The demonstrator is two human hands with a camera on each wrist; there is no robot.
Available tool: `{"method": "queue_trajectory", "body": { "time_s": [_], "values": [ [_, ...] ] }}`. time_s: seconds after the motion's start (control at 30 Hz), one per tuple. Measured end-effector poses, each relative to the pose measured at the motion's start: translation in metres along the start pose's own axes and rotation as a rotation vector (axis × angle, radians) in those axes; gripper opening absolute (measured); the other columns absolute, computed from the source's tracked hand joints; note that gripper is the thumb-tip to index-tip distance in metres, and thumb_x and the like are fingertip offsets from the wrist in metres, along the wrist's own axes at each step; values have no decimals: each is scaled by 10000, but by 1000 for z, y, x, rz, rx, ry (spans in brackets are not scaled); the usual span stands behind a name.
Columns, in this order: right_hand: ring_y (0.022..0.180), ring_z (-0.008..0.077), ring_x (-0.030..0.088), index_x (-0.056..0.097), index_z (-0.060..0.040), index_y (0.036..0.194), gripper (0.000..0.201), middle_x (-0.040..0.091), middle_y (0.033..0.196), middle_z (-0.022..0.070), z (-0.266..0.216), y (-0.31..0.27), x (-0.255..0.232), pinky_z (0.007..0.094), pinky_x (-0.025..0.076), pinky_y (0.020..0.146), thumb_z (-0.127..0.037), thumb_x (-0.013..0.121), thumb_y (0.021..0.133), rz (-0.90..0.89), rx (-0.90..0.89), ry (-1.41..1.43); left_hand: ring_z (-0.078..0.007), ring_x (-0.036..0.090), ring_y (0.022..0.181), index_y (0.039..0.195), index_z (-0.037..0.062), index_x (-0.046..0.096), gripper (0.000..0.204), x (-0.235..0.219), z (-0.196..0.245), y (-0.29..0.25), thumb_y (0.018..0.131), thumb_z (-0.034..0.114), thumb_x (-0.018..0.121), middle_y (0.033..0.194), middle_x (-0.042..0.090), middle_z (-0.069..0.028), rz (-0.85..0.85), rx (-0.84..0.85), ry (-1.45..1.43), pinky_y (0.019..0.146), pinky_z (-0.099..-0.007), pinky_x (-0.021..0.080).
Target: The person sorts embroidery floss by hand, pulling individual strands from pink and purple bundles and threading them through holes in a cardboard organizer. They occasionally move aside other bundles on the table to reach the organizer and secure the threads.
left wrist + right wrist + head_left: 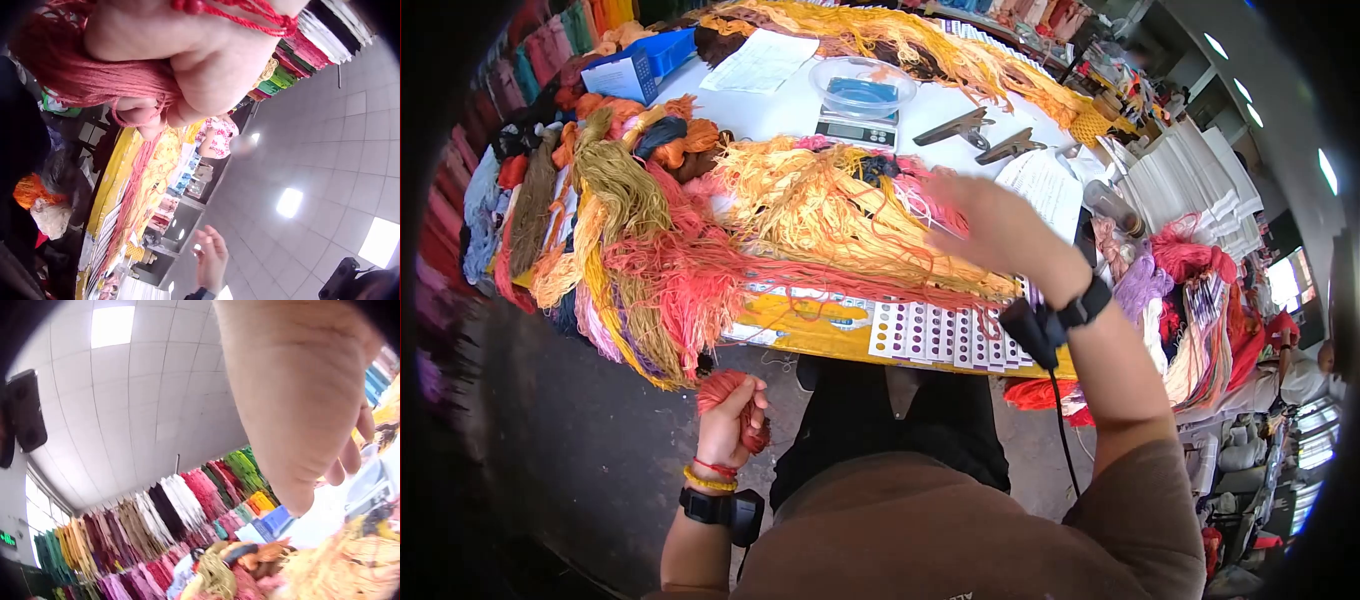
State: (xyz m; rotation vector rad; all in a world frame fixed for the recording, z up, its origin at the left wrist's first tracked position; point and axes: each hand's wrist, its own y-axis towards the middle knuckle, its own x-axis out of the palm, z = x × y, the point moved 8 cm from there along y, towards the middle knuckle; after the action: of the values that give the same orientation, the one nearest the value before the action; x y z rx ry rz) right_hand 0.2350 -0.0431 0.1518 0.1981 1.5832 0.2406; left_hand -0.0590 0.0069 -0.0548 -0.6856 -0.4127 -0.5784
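In the head view my left hand [722,428] grips a bundle of dusty-red yarn [724,386], low in front of the table's left part. Its fingers curl round the strands, as the left wrist view also shows with the yarn [119,81] filling the palm. My right hand [992,222] is raised over the right end of a pile of pale yellow yarn [800,200], blurred, with its fingers extended and nothing seen in it. Long coral-red strands [830,274] run along the front of that pile, from a coral heap [685,270] on the left.
Behind the pile stand a digital scale [855,132] bearing a clear plastic bowl [863,85], and two large metal clips [955,128]. A blue box [622,76] and paper sheets [762,60] lie at the back left. Colour-dot cards [940,335] line the front edge.
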Motion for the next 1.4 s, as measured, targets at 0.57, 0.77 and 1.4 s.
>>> {"method": "queue_trajectory", "body": {
  "time_s": [0.57, 0.77, 1.4],
  "values": [
    [1172, 332, 357, 386, -139, 1266, 765, 391, 1254, 145, -2, -134, 70, 462, 280, 968, -307, 743, 610, -222, 321, 114, -75, 446, 453, 867, 30, 554, 145, 51, -8, 7, 892, 156, 486, 619, 532, -12, -85, -35, 107, 403, -188, 337],
    [1125, 319, 416, 400, -80, 1250, 688, 439, 1200, 153, -45, -86, 59, 385, 329, 947, -238, 730, 667, -141, 84, 546, -63, 302, 426, 977, 54, 551, 234, 92, 32, -4, 923, 250, 435, 523, 353, 35, -295, -37, -299, 405, -206, 269],
    [721, 82, 545, 582, 14, 925, 244, 614, 791, 49, -117, -33, -28, 259, 450, 645, -180, 622, 783, -63, -10, 1360, -249, 421, 1164, 1142, 32, 494, 460, 234, 126, -91, 713, 54, 657, 1124, 522, -126, -714, 713, 1388, 985, -363, 307]
  ]
}}
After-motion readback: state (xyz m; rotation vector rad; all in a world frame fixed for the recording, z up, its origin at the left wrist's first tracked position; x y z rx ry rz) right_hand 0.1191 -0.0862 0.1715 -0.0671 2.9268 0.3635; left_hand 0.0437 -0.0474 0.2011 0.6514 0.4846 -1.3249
